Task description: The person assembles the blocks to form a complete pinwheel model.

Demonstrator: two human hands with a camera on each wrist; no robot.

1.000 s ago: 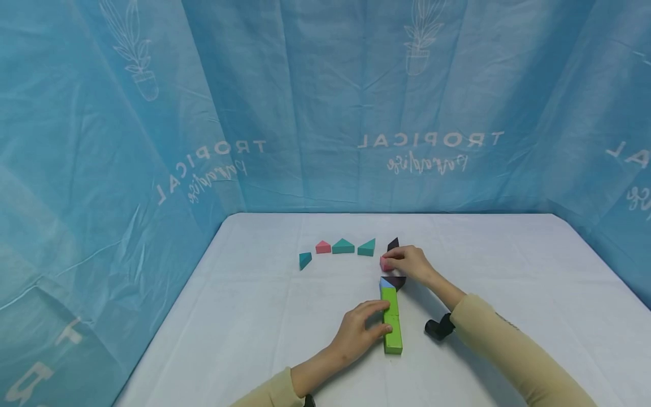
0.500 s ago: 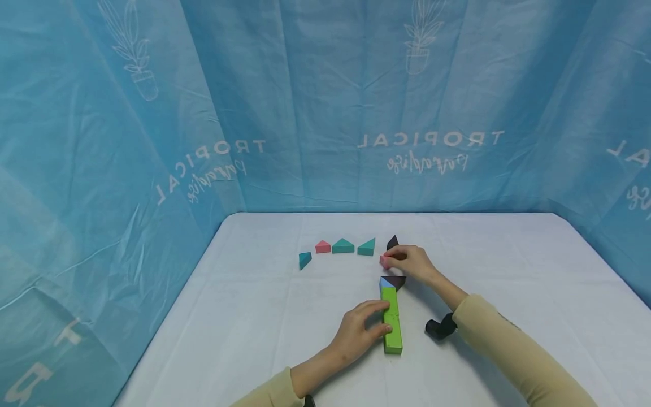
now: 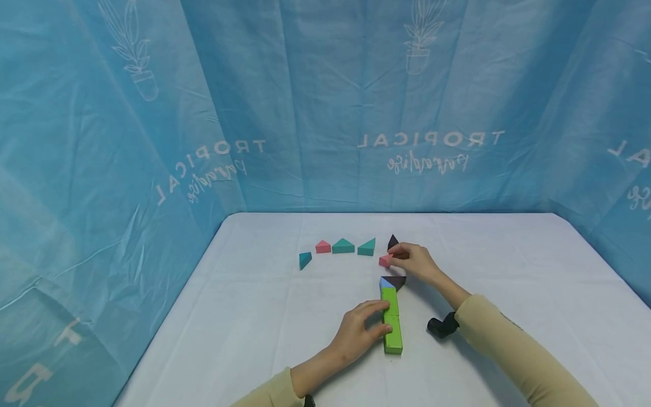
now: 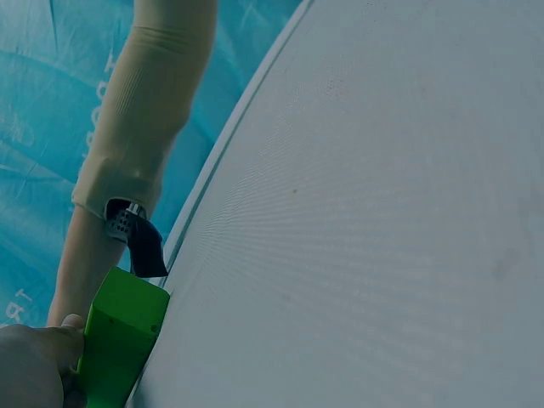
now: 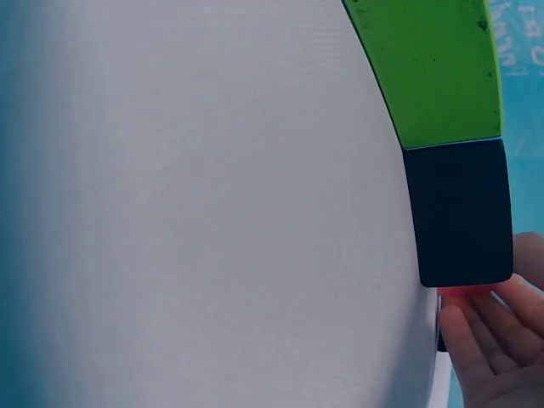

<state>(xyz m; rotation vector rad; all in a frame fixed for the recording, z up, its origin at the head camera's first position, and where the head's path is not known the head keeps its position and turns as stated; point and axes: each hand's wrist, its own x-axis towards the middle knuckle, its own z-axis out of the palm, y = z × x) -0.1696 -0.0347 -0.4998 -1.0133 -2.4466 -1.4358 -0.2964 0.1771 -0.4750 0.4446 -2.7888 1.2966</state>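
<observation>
In the head view, my right hand (image 3: 414,261) pinches a small pink triangular block (image 3: 384,261) between thumb and fingers; its right end is hidden by the fingertips. Just behind these fingers stands a black triangular block (image 3: 393,242), partly covered. My left hand (image 3: 356,330) rests its fingertips and thumb on two green blocks (image 3: 393,333) laid end to end, the thumb apart from the fingers. At their far end a blue triangular block (image 3: 386,282) meets a dark triangular block (image 3: 396,281). The right wrist view shows the dark block's side (image 5: 463,212) against a green block (image 5: 442,68).
Left of the right hand lie two teal triangular blocks (image 3: 343,246), another pink triangular block (image 3: 322,247) and a darker teal block (image 3: 305,259). All stand on a white table (image 3: 244,316) with a blue printed curtain (image 3: 325,113) behind and beside it.
The pink block has turned slightly in my right hand's fingers, which have shifted a little to the right. The black block behind has turned, its tip moving left. My left hand stays put.
</observation>
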